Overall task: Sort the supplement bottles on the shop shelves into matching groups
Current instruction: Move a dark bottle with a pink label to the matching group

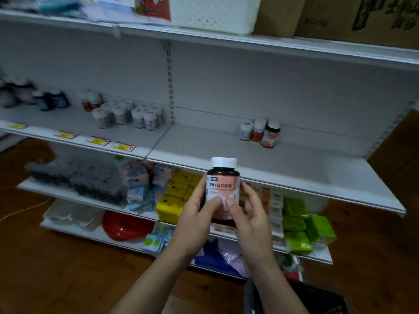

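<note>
A dark bottle with a pink label and white cap point(223, 180) stands upright in front of the middle shelf's edge. My left hand point(197, 219) and my right hand point(247, 218) grip it from both sides, thumbs on the label. On the middle shelf point(306, 168) behind it stand three bottles: a white one point(245, 130), an orange-labelled one point(257, 130) and a dark pink-labelled one point(271, 133). Further left is a cluster of white-capped bottles point(129, 114), a pair with red labels point(90, 101) and several dark blue ones point(48, 99), all blurred.
Lower shelves hold yellow packs point(174, 198), green packs point(303, 230), blue-pink packets point(140, 191) and a red bowl point(127, 225). A white basket point(215, 12) and cardboard boxes point(340, 14) sit on the top shelf. A black crate point(317, 300) is at bottom right.
</note>
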`<control>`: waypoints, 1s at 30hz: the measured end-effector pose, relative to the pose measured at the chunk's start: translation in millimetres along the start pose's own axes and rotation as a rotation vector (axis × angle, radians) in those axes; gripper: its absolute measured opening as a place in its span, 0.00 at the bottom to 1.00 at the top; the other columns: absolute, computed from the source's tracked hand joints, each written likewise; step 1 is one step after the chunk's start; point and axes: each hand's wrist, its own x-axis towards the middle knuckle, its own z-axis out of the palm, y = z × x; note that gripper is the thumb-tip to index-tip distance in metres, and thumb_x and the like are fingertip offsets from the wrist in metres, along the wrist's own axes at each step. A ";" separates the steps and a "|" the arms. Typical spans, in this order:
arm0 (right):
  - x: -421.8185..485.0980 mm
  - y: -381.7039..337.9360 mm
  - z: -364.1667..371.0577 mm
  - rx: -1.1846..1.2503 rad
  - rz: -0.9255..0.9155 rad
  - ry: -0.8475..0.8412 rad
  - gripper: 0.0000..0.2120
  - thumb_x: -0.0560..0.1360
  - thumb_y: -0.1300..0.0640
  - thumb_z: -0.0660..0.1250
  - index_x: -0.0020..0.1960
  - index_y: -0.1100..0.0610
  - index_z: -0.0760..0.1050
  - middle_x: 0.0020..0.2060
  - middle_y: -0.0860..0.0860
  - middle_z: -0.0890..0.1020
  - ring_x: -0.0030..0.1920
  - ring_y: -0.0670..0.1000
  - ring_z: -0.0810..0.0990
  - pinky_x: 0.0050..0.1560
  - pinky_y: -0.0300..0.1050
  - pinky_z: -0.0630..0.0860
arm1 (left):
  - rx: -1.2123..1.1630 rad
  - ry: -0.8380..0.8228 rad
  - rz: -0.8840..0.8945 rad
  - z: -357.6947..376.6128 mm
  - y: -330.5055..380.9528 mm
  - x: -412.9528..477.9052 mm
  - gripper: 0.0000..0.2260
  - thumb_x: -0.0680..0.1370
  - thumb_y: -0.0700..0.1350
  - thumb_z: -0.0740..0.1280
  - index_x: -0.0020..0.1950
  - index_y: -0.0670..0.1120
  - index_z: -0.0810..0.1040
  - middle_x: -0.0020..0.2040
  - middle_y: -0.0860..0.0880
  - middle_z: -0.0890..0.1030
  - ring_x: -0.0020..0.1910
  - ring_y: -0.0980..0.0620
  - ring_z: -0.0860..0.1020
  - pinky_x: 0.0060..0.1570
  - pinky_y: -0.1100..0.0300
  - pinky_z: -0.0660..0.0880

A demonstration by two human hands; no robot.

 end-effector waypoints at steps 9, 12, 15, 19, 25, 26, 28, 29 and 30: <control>3.2 26.4 185.0 -0.010 0.040 -0.270 0.24 0.73 0.65 0.70 0.59 0.40 0.73 0.57 0.48 0.82 0.55 0.44 0.82 0.50 0.40 0.81 | -0.105 0.269 -0.086 -190.9 4.7 -19.5 0.23 0.80 0.37 0.59 0.72 0.58 0.67 0.59 0.53 0.81 0.49 0.62 0.82 0.42 0.68 0.77; 2.7 34.7 248.6 -0.010 0.069 -0.354 0.23 0.75 0.65 0.68 0.62 0.43 0.72 0.55 0.47 0.82 0.51 0.42 0.83 0.46 0.36 0.80 | -0.126 0.369 -0.069 -251.0 3.7 -28.4 0.23 0.80 0.37 0.61 0.73 0.56 0.68 0.59 0.53 0.82 0.54 0.56 0.82 0.46 0.63 0.79; 1.5 40.1 303.3 -0.016 0.115 -0.425 0.23 0.76 0.63 0.67 0.65 0.44 0.70 0.56 0.46 0.81 0.52 0.40 0.82 0.46 0.36 0.80 | -0.151 0.446 -0.071 -303.6 8.2 -35.6 0.22 0.79 0.39 0.63 0.70 0.58 0.70 0.56 0.53 0.83 0.53 0.55 0.82 0.45 0.62 0.79; 13.0 41.3 359.3 -0.023 0.127 -0.505 0.21 0.76 0.60 0.68 0.62 0.40 0.69 0.55 0.41 0.80 0.52 0.39 0.82 0.48 0.37 0.81 | -0.177 0.514 -0.066 -356.8 11.9 -30.5 0.21 0.78 0.41 0.65 0.68 0.60 0.71 0.56 0.52 0.83 0.53 0.54 0.82 0.49 0.58 0.80; 56.6 49.9 425.5 -0.093 0.085 -0.561 0.22 0.75 0.59 0.69 0.65 0.42 0.70 0.54 0.42 0.82 0.52 0.39 0.82 0.52 0.39 0.80 | -0.191 0.605 -0.052 -420.0 10.1 6.0 0.17 0.76 0.42 0.67 0.64 0.55 0.73 0.55 0.50 0.83 0.53 0.52 0.82 0.49 0.58 0.79; 66.5 53.0 436.5 -0.086 0.087 -0.570 0.22 0.75 0.59 0.69 0.65 0.42 0.70 0.53 0.41 0.82 0.52 0.38 0.82 0.50 0.37 0.80 | -0.192 0.610 -0.056 -430.6 9.1 14.7 0.18 0.76 0.42 0.67 0.65 0.54 0.73 0.56 0.49 0.83 0.54 0.51 0.82 0.49 0.57 0.79; 88.1 63.0 459.5 -0.067 0.093 -0.578 0.21 0.75 0.60 0.69 0.64 0.43 0.71 0.52 0.41 0.82 0.51 0.38 0.82 0.46 0.34 0.79 | -0.186 0.615 -0.069 -453.3 6.5 33.7 0.18 0.77 0.42 0.66 0.66 0.51 0.71 0.57 0.47 0.82 0.54 0.50 0.82 0.50 0.57 0.80; 99.4 69.4 472.3 -0.062 0.095 -0.580 0.21 0.75 0.61 0.69 0.64 0.44 0.71 0.52 0.42 0.83 0.51 0.39 0.82 0.46 0.34 0.79 | -0.182 0.622 -0.077 -465.6 4.4 44.1 0.17 0.77 0.41 0.66 0.66 0.50 0.71 0.57 0.47 0.82 0.54 0.50 0.82 0.49 0.58 0.80; 110.9 75.5 486.4 -0.060 0.101 -0.586 0.21 0.75 0.60 0.69 0.64 0.44 0.71 0.53 0.43 0.83 0.52 0.40 0.83 0.46 0.34 0.79 | -0.179 0.635 -0.084 -478.5 2.2 55.1 0.17 0.77 0.41 0.66 0.65 0.49 0.71 0.57 0.47 0.82 0.53 0.50 0.83 0.48 0.59 0.80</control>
